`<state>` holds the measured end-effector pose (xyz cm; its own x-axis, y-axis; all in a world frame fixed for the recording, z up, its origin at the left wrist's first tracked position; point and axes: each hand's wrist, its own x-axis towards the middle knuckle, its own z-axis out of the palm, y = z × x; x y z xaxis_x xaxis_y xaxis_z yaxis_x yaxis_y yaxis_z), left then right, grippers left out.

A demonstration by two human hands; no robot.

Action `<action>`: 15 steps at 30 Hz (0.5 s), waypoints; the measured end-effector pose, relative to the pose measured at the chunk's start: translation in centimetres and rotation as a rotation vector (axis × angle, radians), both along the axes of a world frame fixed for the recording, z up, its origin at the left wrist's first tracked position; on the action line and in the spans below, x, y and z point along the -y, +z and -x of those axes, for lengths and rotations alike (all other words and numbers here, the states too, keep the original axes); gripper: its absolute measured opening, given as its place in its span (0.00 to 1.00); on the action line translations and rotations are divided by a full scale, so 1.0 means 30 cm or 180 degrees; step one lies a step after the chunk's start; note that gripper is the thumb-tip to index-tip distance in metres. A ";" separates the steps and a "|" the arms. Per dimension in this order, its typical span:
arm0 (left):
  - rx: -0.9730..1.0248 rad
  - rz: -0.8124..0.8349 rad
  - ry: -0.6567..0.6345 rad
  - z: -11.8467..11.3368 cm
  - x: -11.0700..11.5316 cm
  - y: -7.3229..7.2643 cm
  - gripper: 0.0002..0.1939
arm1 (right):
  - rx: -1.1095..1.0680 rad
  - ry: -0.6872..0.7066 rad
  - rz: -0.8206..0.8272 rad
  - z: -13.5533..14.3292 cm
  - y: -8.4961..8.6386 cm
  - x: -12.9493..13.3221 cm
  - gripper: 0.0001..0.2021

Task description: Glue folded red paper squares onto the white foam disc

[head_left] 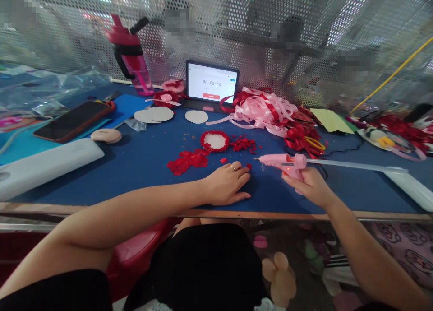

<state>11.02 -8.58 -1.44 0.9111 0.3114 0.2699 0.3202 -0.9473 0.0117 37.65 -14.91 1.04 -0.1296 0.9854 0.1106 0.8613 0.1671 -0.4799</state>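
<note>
My right hand (313,184) is wrapped round the grip of a pink hot glue gun (279,160), whose nozzle points left. A long clear glue stick (348,165) runs out of its back. Palm down on the table, my left hand (228,183) has its thumb apart from its bent fingers. A small red ribbon piece (249,166) lies by those fingertips; contact is unclear. Beyond it sits a white disc (215,142) rimmed with red ribbon pieces. Flat red ribbon squares (187,162) lie to its left, and folded red bits (243,144) to its right.
A tablet (212,83) showing a timer stands at the back, beside a heap of pink ribbon (262,110). White discs (155,114), a pink bottle (133,62), a phone (74,119) and a long white holder (50,162) occupy the left. A perforated metal screen (237,26) rises behind.
</note>
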 end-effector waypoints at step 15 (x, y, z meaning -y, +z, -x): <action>-0.0128 -0.0026 0.0070 -0.004 0.001 -0.002 0.24 | 0.1420 0.0260 -0.0351 0.044 -0.006 -0.015 0.19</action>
<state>11.12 -8.61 -1.50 0.9143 0.3293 0.2360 0.3410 -0.9400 -0.0093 36.33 -14.47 0.86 -0.2650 0.9554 0.1300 0.9613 0.2723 -0.0411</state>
